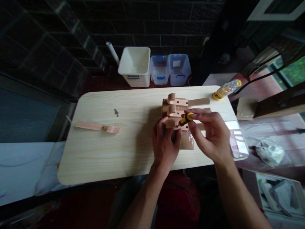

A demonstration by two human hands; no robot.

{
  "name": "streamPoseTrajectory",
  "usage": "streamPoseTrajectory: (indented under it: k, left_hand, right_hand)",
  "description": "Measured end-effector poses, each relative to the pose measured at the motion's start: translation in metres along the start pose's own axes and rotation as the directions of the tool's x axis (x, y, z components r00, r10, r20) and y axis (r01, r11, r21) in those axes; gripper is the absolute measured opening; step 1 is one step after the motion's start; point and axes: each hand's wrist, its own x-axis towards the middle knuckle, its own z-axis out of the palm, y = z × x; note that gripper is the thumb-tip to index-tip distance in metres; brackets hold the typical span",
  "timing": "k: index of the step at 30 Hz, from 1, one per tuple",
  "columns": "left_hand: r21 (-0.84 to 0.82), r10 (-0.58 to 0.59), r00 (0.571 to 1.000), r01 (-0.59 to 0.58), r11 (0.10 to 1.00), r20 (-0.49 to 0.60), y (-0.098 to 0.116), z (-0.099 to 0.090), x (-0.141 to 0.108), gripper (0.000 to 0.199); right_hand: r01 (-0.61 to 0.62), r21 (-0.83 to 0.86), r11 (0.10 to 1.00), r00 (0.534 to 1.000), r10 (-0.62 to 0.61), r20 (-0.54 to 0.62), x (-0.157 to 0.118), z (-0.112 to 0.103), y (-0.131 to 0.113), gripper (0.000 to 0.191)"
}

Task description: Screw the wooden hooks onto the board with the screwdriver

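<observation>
A pale woodgrain counter (95,159) spans the view, with a cream plastic bin (137,66) and two clear plastic tubs (179,70) standing beyond its far edge. Right of the counter's middle sits a wood-coloured block (187,141), its near end shiny, as if wrapped. The left hand (165,144) is clamped about the hooked left end of the nearest hook strip (183,128), which lies across the block. The right hand (212,133), just beside it, grips a screwdriver with thumb and fingertips. Two more hook strips (177,101) lie beyond, roughly parallel. A phone-like slab (238,140) rests at the counter's right edge, a clear bottle-shaped case (226,90) at the far right corner, and a loose wooden strip (96,126) well to the left. The yellow-and-black screwdriver (186,119) slants down and leftward from the right hand, its tip at the left hole of the nearest strip, close by the left thumb; the right hand is nearer its handle. Smallest, some dark screws (116,112) lie left of the block.
</observation>
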Motion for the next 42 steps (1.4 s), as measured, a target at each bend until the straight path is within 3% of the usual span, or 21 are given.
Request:
streamPoseTrajectory:
  k: [12,42]
  left_hand:
    - [0.014,0.005,1.0,-0.005,1.0,-0.009,-0.0003,0.0005,-0.0002,0.027]
    - [0.006,0.024,0.999,-0.023,1.0,-0.03,-0.0013,0.0024,-0.0009,0.028]
  right_hand:
    - [-0.011,0.004,1.0,1.0,0.011,-0.009,-0.0001,-0.0008,0.0006,0.019]
    - [-0.005,0.043,0.999,1.0,0.005,0.014,0.0009,-0.0028,0.0004,0.026]
